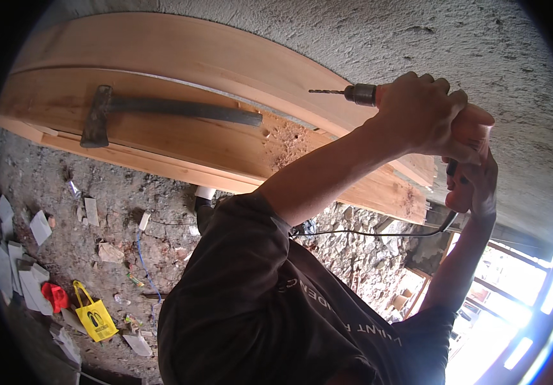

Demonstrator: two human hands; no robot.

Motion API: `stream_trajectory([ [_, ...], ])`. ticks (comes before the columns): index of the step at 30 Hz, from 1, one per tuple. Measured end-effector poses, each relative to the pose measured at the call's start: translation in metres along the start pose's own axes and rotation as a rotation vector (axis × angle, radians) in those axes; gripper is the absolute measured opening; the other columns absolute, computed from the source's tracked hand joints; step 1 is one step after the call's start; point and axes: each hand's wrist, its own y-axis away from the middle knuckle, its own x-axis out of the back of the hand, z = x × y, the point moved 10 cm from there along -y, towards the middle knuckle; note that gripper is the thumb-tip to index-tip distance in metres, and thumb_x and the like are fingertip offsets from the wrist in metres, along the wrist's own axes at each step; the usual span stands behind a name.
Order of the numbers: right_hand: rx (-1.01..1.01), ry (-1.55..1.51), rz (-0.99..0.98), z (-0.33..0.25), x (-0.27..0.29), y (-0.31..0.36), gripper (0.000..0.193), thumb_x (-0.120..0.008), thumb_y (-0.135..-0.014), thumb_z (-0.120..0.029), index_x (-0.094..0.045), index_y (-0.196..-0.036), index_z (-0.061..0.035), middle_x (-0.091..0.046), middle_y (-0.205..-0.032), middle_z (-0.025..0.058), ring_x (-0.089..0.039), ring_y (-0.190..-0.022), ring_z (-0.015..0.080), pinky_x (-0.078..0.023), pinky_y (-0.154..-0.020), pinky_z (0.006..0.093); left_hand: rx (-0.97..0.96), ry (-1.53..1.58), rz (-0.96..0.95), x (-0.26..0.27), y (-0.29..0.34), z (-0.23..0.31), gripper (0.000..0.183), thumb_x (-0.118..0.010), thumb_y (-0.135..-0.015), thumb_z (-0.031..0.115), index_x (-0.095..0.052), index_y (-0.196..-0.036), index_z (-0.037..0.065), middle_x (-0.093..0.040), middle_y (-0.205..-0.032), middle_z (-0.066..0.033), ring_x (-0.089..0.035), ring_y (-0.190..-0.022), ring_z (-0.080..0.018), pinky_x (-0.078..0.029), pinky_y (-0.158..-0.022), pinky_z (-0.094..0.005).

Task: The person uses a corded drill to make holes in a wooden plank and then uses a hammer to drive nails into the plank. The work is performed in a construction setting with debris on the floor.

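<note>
Two hands on the drill, bit pointing left

And here's the power drill (473,122), raised at the right of the view, between the rough grey wall (379,38) and the timber. Both hands are on it! The left hand (421,109) wraps around the body just behind the chuck (361,95); the right hand (483,179) is closed around the handle (459,197). Is a finger pressing the trigger? Cannot tell from here.

Look at that line: bit, chuck and body make one long axis, running nearly level across the view, slim drill bit (326,92) pointing left, rear end to the right. The handle drops away crosswise, with the black cord (385,233) trailing from its foot. The bit appears over the upper board (161,38), its length in plain sight; whether the tip touches, no telling.

How will it handle? Likely hefty, stiff and front-heavy, its smooth casing perhaps slippery in dusty palms, the thin bit its fragile part. Best hold: handle plus body, fingers clear of the chuck, cord hanging free. Below, an axe (154,106) lies on the lower board (193,144), near scattered shavings (283,144).
</note>
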Motion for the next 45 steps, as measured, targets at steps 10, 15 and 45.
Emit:
stream_trajectory([
  [10, -0.019, 0.004, -0.084, 0.002, 0.001, -0.008, 0.051, -0.059, -0.071, -0.019, -0.05, -0.114, 0.0049, -0.061, -0.08, 0.0107, -0.056, -0.058, 0.012, -0.048, -0.049, 0.026, -0.034, -0.04, 0.237, 0.015, 0.003, -0.001, 0.076, -0.07, -0.05, 0.077, -0.069, -0.087, 0.011, -0.064, -0.069, -0.0085, -0.067, -0.063, -0.0238, -0.054, -0.053, -0.0358],
  [15, -0.087, 0.095, -0.091, -0.008, 0.0, -0.02, 0.046, -0.062, -0.069, -0.019, -0.054, -0.108, 0.0044, -0.061, -0.076, 0.0101, -0.056, -0.053, 0.0125, -0.048, -0.046, 0.0261, 0.061, 0.009, 0.175, 0.02, 0.0, -0.01, 0.08, -0.067, -0.053, 0.079, -0.068, -0.091, 0.009, -0.065, -0.076, -0.0103, -0.067, -0.071, -0.0247, -0.053, -0.062, -0.0368],
  [45, -0.101, -0.052, -0.121, 0.045, -0.005, -0.029, 0.034, -0.065, -0.071, -0.009, -0.055, -0.101, 0.0041, -0.061, -0.076, 0.011, -0.057, -0.057, 0.0135, -0.048, -0.05, 0.0278, 0.016, -0.041, 0.073, -0.009, 0.008, -0.022, 0.073, -0.076, -0.053, 0.067, -0.067, -0.098, 0.011, -0.064, -0.077, -0.0081, -0.066, -0.069, -0.0233, -0.052, -0.068, -0.0365],
])
